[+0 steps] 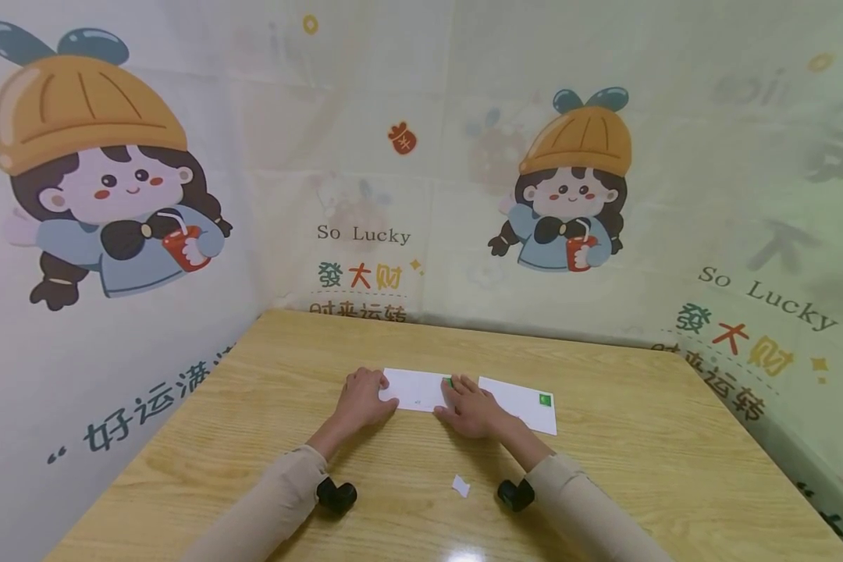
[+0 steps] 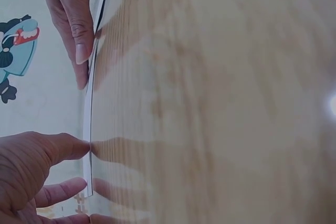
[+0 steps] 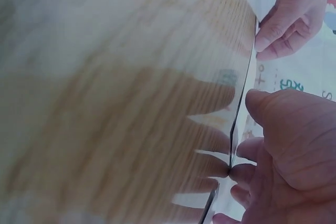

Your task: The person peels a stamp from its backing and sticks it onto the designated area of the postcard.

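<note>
A white envelope lies flat on the table, a green stamp at its upper right partly covered by fingers. At its left end rests my left hand, thumb at the front edge and fingers by the corner. My right hand lies palm down over the right end, fingers spread and pressing. A second white envelope with a green stamp lies to the right, partly behind the right hand. From the left wrist view, the envelope appears edge-on, thin and flat against the tabletop.
A small white paper scrap lies nearer on the wooden table, between the forearms. Black wrist cameras hang below both sleeves. Printed curtains enclose the table's back and sides.
</note>
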Available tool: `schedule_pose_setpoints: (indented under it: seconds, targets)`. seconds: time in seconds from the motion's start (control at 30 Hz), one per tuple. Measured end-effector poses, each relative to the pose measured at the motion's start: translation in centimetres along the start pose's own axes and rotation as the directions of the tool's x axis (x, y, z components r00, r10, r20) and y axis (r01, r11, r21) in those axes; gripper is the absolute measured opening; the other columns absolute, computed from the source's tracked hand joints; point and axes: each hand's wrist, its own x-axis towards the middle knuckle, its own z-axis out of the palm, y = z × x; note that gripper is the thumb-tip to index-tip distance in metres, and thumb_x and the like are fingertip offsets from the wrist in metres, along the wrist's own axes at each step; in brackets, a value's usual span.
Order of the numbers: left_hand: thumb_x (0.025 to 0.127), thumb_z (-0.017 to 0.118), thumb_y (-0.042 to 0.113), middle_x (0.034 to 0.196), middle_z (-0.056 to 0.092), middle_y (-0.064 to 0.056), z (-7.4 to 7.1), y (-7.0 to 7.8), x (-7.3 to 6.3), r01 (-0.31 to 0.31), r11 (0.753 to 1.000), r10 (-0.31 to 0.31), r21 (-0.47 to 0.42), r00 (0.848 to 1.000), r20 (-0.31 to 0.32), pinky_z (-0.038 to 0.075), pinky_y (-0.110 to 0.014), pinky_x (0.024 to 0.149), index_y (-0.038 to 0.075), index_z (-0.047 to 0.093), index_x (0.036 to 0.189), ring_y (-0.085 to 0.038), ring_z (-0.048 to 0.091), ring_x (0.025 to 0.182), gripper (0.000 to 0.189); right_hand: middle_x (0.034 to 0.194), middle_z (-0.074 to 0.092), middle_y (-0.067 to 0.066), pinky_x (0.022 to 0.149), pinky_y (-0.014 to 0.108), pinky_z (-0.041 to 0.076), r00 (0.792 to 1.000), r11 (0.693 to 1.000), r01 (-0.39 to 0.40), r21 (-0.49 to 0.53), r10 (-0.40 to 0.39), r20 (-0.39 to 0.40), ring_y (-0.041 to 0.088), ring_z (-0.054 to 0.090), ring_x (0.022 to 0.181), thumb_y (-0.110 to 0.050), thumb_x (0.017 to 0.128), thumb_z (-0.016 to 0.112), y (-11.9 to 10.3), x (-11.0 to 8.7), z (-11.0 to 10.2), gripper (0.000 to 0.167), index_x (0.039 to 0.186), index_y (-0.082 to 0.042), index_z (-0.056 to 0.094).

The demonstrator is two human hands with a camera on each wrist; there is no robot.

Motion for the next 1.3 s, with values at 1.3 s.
schedule_pose_setpoints:
  seconds: [1.3]
  targets:
    - [0.084, 0.079, 0.022, 0.104, 0.063, -0.017, -0.2, -1.3, 0.4, -0.050, 0.998, 0.052, 0.041, 0.998, -0.033, 0.046, -0.051, 0.093, 0.000, 0.069, 0.103, -0.039, 0.056, 0.103, 0.031, 0.160, 0.038, 0.021, 0.112, 0.065, 0.033, 0.957, 0.940, 0.220, 0.261, -0.157, -0.243, 0.048, 0.036, 0.145, -0.037, 0.108, 0.050, -3.5, -7.6, -0.7, 0.060, 0.152, 0.002, 0.043]
